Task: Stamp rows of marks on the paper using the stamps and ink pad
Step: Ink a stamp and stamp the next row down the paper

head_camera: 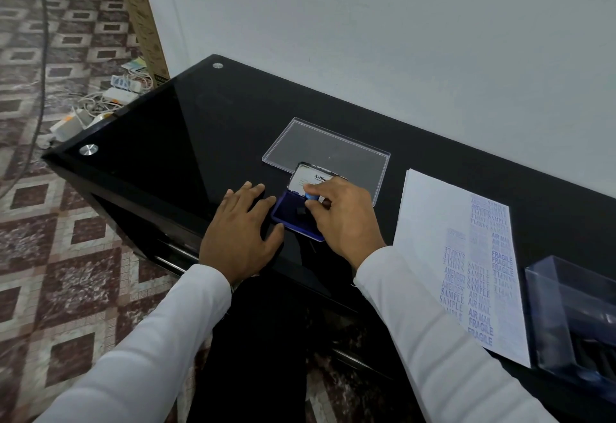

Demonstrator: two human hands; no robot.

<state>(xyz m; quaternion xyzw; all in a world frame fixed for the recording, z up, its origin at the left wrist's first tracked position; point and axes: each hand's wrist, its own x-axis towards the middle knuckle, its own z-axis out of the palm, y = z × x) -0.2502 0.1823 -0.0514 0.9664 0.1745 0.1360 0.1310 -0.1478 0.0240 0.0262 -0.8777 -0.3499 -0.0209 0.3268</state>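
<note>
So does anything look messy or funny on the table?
A little. The stamped words on the paper are uneven: some columns look faint or smudgy, and some SAMPLE marks are upside down next to upright ones. Nothing looks spilled or broken. The ink pad sits open, with the right hand holding a stamp on it.

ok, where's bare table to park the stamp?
Bare: table left of the clear lid, and the strip between lid and paper. Crowded: ink pad under both hands, left hand beside it, right hand holding the stamp.
</note>
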